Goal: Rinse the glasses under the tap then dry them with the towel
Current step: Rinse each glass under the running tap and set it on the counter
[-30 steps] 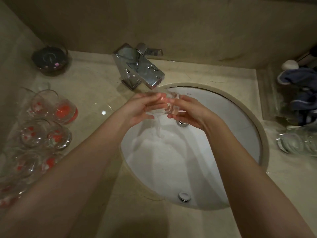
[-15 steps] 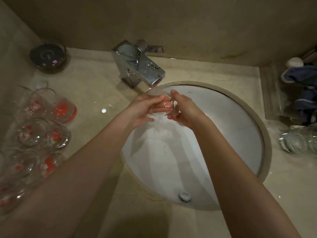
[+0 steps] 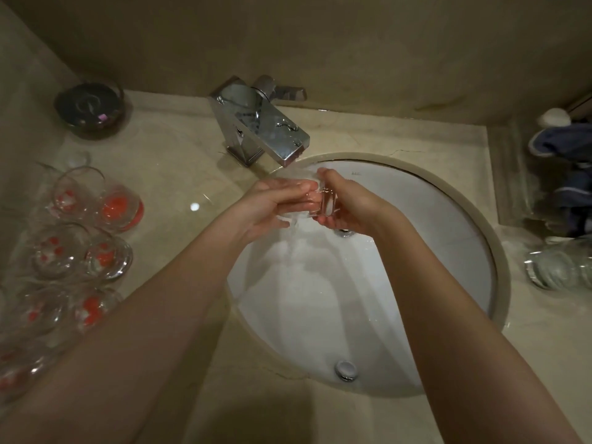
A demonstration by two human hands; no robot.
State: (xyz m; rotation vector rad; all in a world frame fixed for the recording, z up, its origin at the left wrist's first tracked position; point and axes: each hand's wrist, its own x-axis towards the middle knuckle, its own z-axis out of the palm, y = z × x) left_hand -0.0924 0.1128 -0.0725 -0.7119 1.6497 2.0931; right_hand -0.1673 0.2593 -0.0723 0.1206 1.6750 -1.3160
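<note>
Clear glass [image 3: 320, 203] is gripped between left hand [image 3: 272, 206] and right hand [image 3: 349, 208] at frame centre, under the chrome tap [image 3: 266, 129], over the white sink [image 3: 448, 251]. Water is seen spilling below it. Red-patterned glasses [image 3: 80, 245] are grouped at frame left on the counter [image 3: 173, 174].

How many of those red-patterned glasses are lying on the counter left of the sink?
About 6 clearly: two at the back, two in the middle, two nearer. More blur at the left edge, partly hidden by the arm.
</note>
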